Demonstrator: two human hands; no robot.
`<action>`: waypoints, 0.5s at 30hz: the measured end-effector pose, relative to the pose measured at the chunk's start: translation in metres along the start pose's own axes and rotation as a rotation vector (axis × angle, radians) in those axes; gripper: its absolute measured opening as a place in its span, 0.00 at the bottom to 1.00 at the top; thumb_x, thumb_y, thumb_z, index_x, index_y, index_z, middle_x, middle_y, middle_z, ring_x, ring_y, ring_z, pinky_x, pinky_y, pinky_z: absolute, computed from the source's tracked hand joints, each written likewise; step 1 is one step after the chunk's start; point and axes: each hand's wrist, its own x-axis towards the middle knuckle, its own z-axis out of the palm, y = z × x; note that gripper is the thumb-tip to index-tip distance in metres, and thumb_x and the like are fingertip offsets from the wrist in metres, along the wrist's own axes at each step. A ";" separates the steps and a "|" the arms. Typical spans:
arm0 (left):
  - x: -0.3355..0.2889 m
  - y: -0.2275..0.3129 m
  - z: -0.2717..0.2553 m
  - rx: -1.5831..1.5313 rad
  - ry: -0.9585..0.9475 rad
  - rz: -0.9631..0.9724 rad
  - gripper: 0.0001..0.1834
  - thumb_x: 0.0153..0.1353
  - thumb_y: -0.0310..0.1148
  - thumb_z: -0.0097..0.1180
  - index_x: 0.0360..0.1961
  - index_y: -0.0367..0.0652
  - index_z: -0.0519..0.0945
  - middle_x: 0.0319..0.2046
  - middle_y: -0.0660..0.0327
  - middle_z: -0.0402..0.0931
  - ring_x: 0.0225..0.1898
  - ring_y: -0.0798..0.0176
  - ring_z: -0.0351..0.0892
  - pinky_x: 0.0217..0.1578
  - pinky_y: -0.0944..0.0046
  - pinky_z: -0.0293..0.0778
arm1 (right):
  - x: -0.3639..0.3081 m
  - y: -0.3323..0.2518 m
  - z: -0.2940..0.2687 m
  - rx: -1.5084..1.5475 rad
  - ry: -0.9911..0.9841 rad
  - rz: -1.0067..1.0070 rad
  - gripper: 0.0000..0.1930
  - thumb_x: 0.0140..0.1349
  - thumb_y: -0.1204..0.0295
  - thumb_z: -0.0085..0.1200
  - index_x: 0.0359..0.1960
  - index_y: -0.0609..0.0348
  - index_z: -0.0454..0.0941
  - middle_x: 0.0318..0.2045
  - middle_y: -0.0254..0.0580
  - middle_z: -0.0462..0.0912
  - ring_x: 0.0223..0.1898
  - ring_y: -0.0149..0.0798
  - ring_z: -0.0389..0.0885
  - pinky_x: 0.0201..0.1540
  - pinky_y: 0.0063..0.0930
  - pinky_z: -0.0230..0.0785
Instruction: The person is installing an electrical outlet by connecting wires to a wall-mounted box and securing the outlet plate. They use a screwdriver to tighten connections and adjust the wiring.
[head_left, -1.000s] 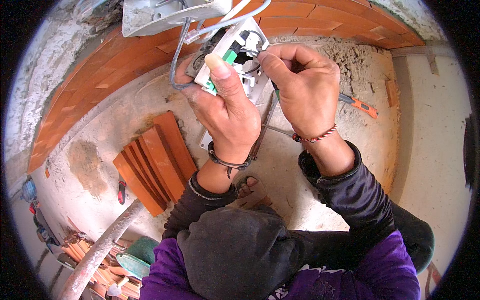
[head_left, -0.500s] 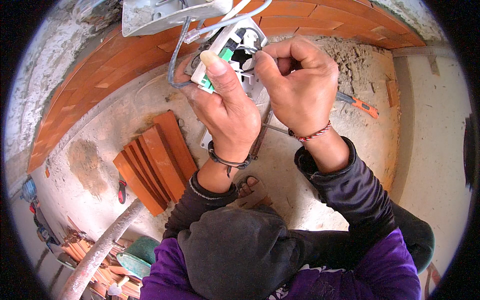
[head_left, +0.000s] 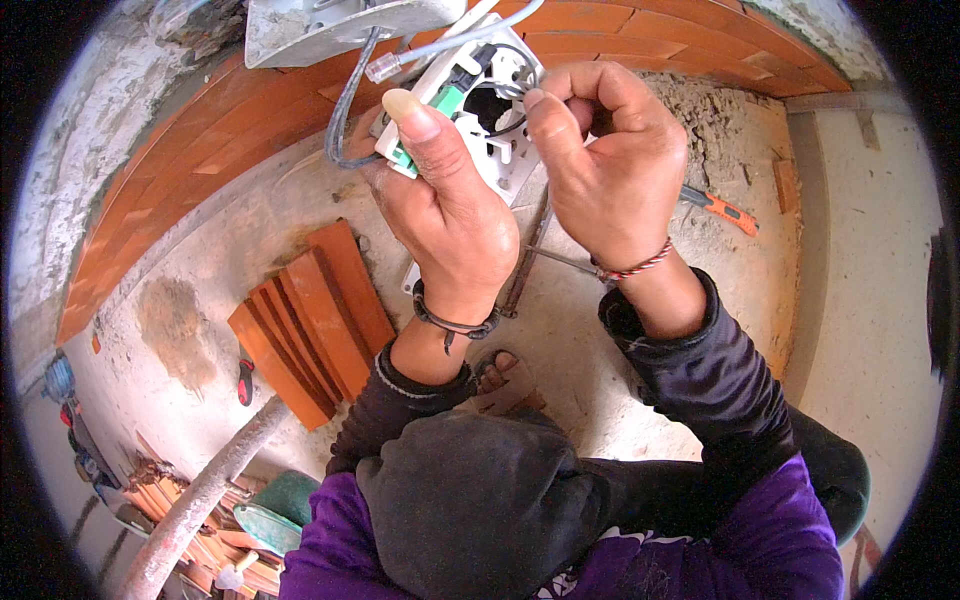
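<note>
A white plastic cable box (head_left: pixel 505 170) with a green connector (head_left: pixel 449 100) sits at the top middle. My left hand (head_left: pixel 455 225) grips its left side, thumb stretched along the edge beside the connector; the fingers behind are hidden. At the box's right edge my right hand (head_left: pixel 622 160) has thumb and forefinger pinched on a thin black cable (head_left: pixel 512 128) that loops inside the box. A dark cable (head_left: pixel 340 125) hangs down at the left of the box. Near it a pale grey cable (head_left: pixel 455 45) ends in a clear plug (head_left: pixel 382 67).
A light grey cover (head_left: pixel 340 30) hangs above the box, before a brick wall (head_left: pixel 190 165). On the floor lie stacked orange tiles (head_left: pixel 315 320), an orange-and-black handled tool (head_left: pixel 730 212) and a red-and-black handle (head_left: pixel 245 382). A pole (head_left: pixel 205 500) slants at the lower left.
My right hand has shifted slightly right, pulling the black cable loop toward the box's right edge. My left hand and the box have tilted a little, and the box's inside shows more.
</note>
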 end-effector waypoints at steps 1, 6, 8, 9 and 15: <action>0.000 0.000 -0.001 -0.034 -0.011 -0.030 0.40 0.72 0.63 0.32 0.48 0.29 0.74 0.40 0.55 0.78 0.40 0.66 0.77 0.40 0.66 0.75 | 0.001 -0.004 -0.005 0.009 -0.047 0.072 0.04 0.51 0.74 0.61 0.23 0.60 0.79 0.16 0.36 0.75 0.17 0.30 0.72 0.23 0.27 0.66; -0.003 0.009 0.002 -0.189 -0.021 -0.085 0.26 0.75 0.51 0.39 0.50 0.33 0.64 0.37 0.56 0.73 0.36 0.69 0.72 0.39 0.69 0.71 | 0.015 0.002 -0.024 0.071 -0.241 0.232 0.08 0.53 0.69 0.63 0.24 0.61 0.83 0.16 0.35 0.80 0.18 0.25 0.75 0.24 0.24 0.69; -0.003 0.015 0.003 -0.267 -0.030 -0.140 0.25 0.75 0.50 0.40 0.50 0.33 0.64 0.37 0.57 0.72 0.35 0.70 0.71 0.38 0.70 0.71 | 0.020 0.006 -0.027 0.111 -0.260 0.240 0.08 0.52 0.68 0.64 0.25 0.61 0.85 0.16 0.35 0.81 0.18 0.24 0.76 0.24 0.23 0.69; -0.003 0.017 0.004 -0.306 -0.035 -0.167 0.25 0.75 0.50 0.40 0.50 0.33 0.64 0.36 0.58 0.72 0.34 0.71 0.71 0.37 0.70 0.71 | 0.022 0.004 -0.031 0.054 -0.314 0.256 0.09 0.52 0.67 0.65 0.26 0.60 0.86 0.17 0.37 0.82 0.19 0.26 0.78 0.25 0.24 0.71; -0.004 0.001 0.001 -0.162 -0.031 -0.056 0.25 0.75 0.50 0.41 0.51 0.34 0.63 0.33 0.60 0.70 0.31 0.73 0.68 0.34 0.71 0.69 | 0.022 0.005 -0.029 -0.134 -0.293 0.009 0.06 0.50 0.70 0.63 0.24 0.60 0.84 0.16 0.41 0.80 0.18 0.32 0.79 0.24 0.26 0.71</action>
